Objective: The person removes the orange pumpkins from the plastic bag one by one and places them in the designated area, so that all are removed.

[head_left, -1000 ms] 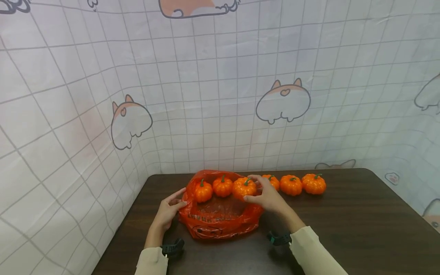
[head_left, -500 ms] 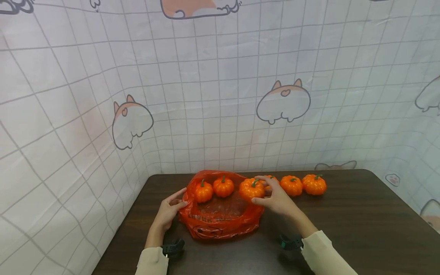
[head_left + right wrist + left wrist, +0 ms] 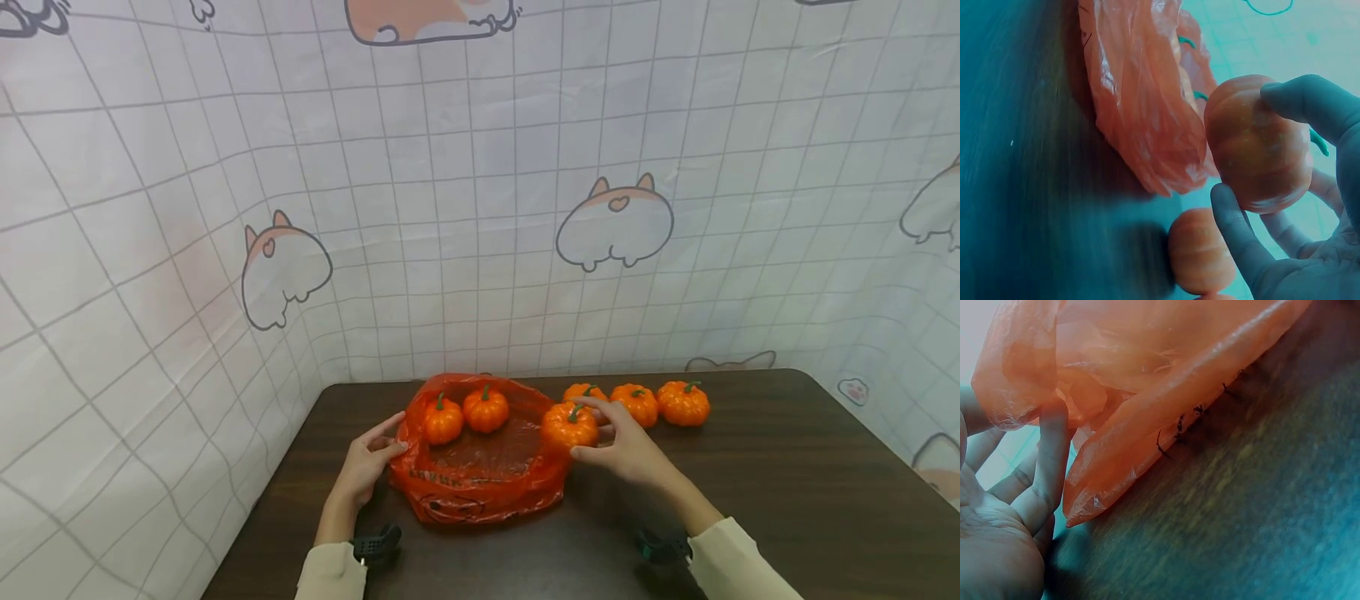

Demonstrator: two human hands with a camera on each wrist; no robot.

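My right hand (image 3: 628, 448) grips a small orange pumpkin (image 3: 567, 428) with a green stem, thumb and fingers spread around its sides. In the right wrist view this pumpkin (image 3: 1257, 147) is raised off the table, beside the bag's right end. A red plastic bag (image 3: 487, 507) lies with its mouth spread wide. Two pumpkins, one at the left (image 3: 442, 421) and one behind it (image 3: 486, 411), sit inside. My left hand (image 3: 365, 467) holds the bag's left rim; the left wrist view shows fingers (image 3: 1050, 456) against the thin plastic (image 3: 1147, 406).
Right of the bag, along the table's back, stand three more pumpkins: one partly hidden by the right hand (image 3: 583, 391), a middle one (image 3: 637, 406) and an outer one (image 3: 683, 404). The dark wooden table (image 3: 780, 483) meets a white grid-patterned cloth (image 3: 480, 250) behind.
My right hand has carried its pumpkin rightward, from over the bag's inside to its right rim. My left hand stays at the left rim.
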